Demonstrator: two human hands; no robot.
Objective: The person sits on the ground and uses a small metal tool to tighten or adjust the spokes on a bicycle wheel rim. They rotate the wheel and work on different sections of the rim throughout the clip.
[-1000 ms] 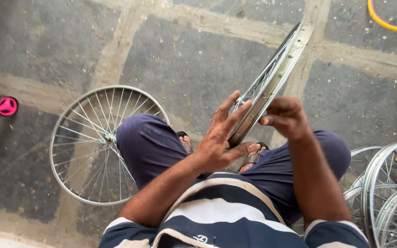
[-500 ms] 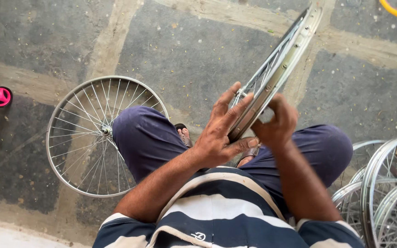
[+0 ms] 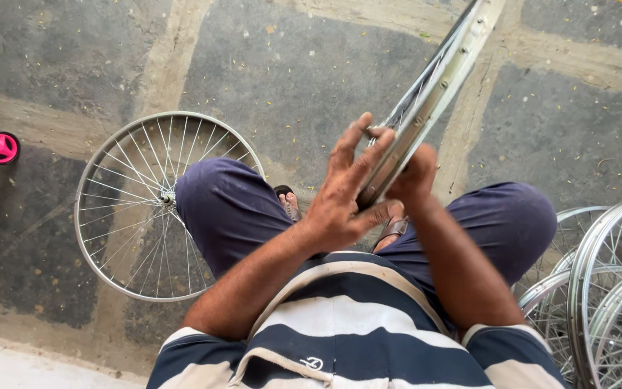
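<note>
I sit over a stone floor and hold a silver spoked bicycle wheel (image 3: 440, 79) edge-on in front of me, its rim running up to the top right. My left hand (image 3: 343, 191) cups the near side of the rim, fingers spread along it. Pressed against the rim's other side is my right hand (image 3: 413, 176), its fingers hidden behind the metal. My knees in dark blue trousers sit on either side below the hands.
A second spoked wheel (image 3: 109, 209) lies flat on the floor to my left, partly under my left knee. Several more wheels (image 3: 606, 288) are stacked at the right. A small pink wheel (image 3: 0, 147) sits at the far left edge.
My right hand has slid in against the rim, close to my left hand. The held wheel has shifted slightly toward the top right.
</note>
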